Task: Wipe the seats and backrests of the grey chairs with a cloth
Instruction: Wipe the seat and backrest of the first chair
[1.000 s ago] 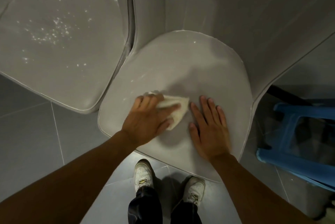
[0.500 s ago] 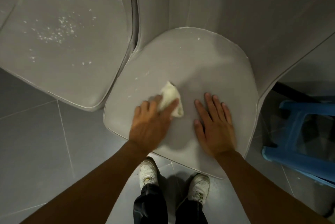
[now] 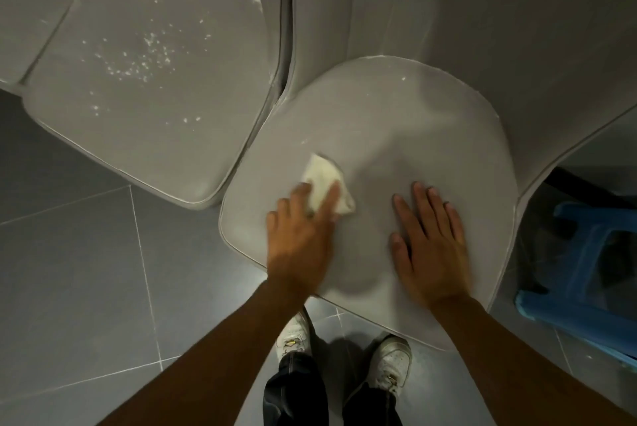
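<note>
Two grey chairs stand side by side. On the nearer seat (image 3: 396,122) my left hand (image 3: 300,243) presses a small cream cloth (image 3: 325,181) flat with straight fingers; the cloth sticks out ahead of the fingertips. My right hand (image 3: 431,239) lies flat on the same seat, palm down, fingers spread, about a hand's width right of the cloth. That chair's backrest (image 3: 448,5) rises behind. The left chair's seat (image 3: 148,122) carries many white specks around its middle.
A blue plastic stool (image 3: 586,274) stands on the floor at the right, close to the nearer chair's edge. Grey floor tiles (image 3: 86,270) lie at the left and below. My two white shoes (image 3: 389,363) stand just under the seat's front edge.
My left hand has slid the cloth from the seat's middle front toward the left and slightly back. The right hand stays flat on the seat.
</note>
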{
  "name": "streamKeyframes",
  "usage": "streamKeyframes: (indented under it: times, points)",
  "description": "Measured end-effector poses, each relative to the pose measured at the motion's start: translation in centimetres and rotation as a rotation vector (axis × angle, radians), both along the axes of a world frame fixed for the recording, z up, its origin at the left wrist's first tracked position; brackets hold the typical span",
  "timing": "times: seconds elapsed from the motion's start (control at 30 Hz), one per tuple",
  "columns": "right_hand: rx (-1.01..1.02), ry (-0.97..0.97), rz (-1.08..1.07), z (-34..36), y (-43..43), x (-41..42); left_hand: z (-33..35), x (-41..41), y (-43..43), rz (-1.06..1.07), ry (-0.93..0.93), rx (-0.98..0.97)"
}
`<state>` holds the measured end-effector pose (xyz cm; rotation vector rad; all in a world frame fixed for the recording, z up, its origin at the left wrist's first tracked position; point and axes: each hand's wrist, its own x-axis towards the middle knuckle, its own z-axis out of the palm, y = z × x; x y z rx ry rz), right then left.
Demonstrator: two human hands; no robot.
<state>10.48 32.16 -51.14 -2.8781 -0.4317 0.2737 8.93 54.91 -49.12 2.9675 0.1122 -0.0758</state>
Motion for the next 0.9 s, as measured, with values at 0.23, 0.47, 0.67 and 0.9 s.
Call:
streamKeyframes:
  times: [0.23, 0.47, 0.67, 0.9]
  points:
    - [-0.016, -0.004, -0.001, 0.0, 0.2, 0.1, 0.2, 7.4, 2.5, 0.471, 0.075, -0.06]
    - [-0.011, -0.016, -0.008, -0.1, 0.2, 0.0, 0.2, 7.7, -4.4, -0.239, 0.01, 0.022]
    - [-0.039, 0.014, 0.008, 0.0, 0.0, 0.1, -0.7, 9.8, 1.8, 0.281, 0.062, 0.012]
    - [-0.04, 0.013, 0.012, -0.2, -0.1, 0.1, -0.3, 12.2, 0.8, -0.034, 0.075, -0.055]
